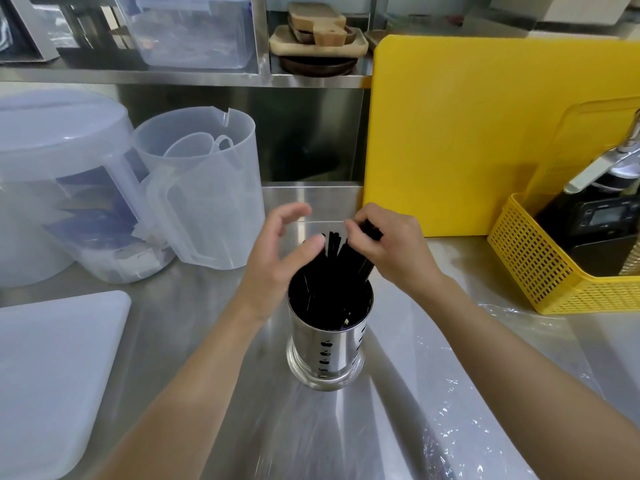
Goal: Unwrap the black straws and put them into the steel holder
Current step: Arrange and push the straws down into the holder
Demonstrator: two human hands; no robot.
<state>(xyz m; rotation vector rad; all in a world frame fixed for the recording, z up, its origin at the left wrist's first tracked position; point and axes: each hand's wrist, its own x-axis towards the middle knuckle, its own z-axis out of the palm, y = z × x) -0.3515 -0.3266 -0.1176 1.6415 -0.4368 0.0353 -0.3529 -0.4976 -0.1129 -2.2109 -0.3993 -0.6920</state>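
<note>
While the straws [341, 268] stand bunched in the holder [329, 344] on the counter [214, 341], the right hand [388, 251] pinches their tops and the left hand [280, 251] hovers loose-fingered beside them. Light, thin and slippery, they probably handle best gripped as a bundle near the upper ends.

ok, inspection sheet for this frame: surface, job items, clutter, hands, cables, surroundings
Surface: steel counter, shiny; clear plastic wrap lies on it at right.
Job's things: black straws stand loose in the steel holder, which is upright mid-counter.
Clutter: white board at left; lidded clear tub and clear jug behind it; yellow basket at right.
Hands: left hand open beside the straw tops; right hand pinching several straws near their tops.
Cables: nothing seen.
Surroundings: yellow cutting board leaning at back; wooden boards stacked on the shelf above.
</note>
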